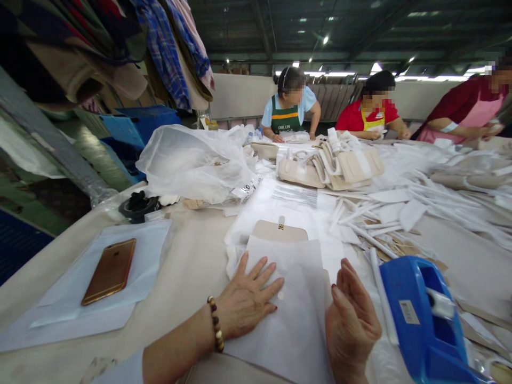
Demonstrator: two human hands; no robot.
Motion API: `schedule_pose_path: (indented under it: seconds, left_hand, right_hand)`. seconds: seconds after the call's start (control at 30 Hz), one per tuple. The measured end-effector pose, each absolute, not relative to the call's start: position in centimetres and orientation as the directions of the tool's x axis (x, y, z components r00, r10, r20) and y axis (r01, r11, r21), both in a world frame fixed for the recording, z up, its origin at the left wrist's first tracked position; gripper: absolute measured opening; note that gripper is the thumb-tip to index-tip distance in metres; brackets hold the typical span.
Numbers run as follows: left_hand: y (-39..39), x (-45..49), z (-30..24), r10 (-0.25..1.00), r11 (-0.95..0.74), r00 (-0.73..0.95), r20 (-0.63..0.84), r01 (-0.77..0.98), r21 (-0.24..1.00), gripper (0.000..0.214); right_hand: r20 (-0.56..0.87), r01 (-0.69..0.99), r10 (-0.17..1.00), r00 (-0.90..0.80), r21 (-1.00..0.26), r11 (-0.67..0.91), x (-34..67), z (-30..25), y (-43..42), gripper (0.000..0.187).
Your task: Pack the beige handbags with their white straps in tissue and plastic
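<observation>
My left hand (248, 298) lies flat with fingers spread on a sheet of thin white paper (296, 336). A beaded bracelet is on its wrist. The paper covers most of a beige bag (262, 230); the bag's rounded edge, with a small gold clasp (281, 226) on a short tab, shows beyond the paper's far edge. Beside the right edge of the paper, my right hand (352, 325) stands on its side, fingers stretched out and slightly bent, the thumb near them. Nothing shows in its grasp. Under the bag lies white wrapping (240, 234).
A phone (110, 271) rests on pale sheets at left. To the right stands a blue tape dispenser (424, 314). Beige bags (340, 165), a clear plastic bag (196, 160) and scattered white strips (372, 218) lie farther back. Several people work across the table (180, 240).
</observation>
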State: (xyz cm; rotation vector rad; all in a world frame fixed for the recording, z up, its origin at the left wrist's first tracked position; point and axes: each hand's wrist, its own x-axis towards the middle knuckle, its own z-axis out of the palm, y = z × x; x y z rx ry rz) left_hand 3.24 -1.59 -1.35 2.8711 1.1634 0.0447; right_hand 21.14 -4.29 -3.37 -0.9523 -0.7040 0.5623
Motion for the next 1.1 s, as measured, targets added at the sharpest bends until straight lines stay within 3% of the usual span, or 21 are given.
schedule_pose_path:
  seconds: [0.07,0.13,0.2,0.3,0.47,0.63,0.77,0.93,1.1]
  left_hand:
    - [-1.5,3.2,-1.3,0.696,-0.717,0.718,0.006,0.694,0.068,0.044]
    - [-1.5,3.1,-1.6,0.695,-0.718,0.719,0.021,0.692,0.076,0.044]
    - [-1.4,3.0,-2.0,0.691,-0.722,0.721,0.044,0.688,0.073,0.044]
    - [-1.1,2.9,-2.5,0.684,-0.729,0.726,0.063,0.680,0.080,0.044]
    - [-0.7,3.0,-1.7,0.688,-0.720,0.726,0.005,0.681,0.137,0.046]
    - [0.0,2.8,-0.9,0.676,-0.714,0.735,-0.052,0.671,0.201,0.048]
    - [0.4,2.5,-1.1,0.669,-0.716,0.741,-0.059,0.663,0.216,0.047]
    - [0.4,2.4,-1.3,0.666,-0.717,0.744,-0.060,0.660,0.225,0.047]
    - [0.5,2.5,-1.2,0.668,-0.706,0.740,-0.077,0.663,0.248,0.047]
  right_hand:
    - [0.545,0.213,0.665,0.511,-0.829,0.516,21.1,-2.6,-5.0,0.041]
    - [0.752,0.542,0.632,0.188,-0.616,0.572,21.0,-1.4,-5.8,0.047]
    - [0.779,0.675,0.612,-0.136,-0.380,0.633,20.6,-0.2,-6.3,0.047]
    - [0.655,0.711,0.668,-0.353,-0.277,0.647,19.7,-0.2,-6.1,0.041]
    - [0.513,0.868,0.782,-0.356,-0.130,0.480,19.5,-5.0,-4.7,0.036]
    - [0.485,0.916,0.831,-0.273,-0.133,0.379,19.8,-7.9,-4.5,0.039]
    - [0.419,0.909,0.867,-0.269,-0.187,0.372,20.2,-7.4,-4.3,0.038]
    - [0.142,0.915,0.953,-0.269,-0.270,0.299,21.7,-5.1,-3.0,0.039]
    - [0.076,0.939,0.961,-0.265,-0.208,0.275,21.8,-3.3,-0.9,0.032]
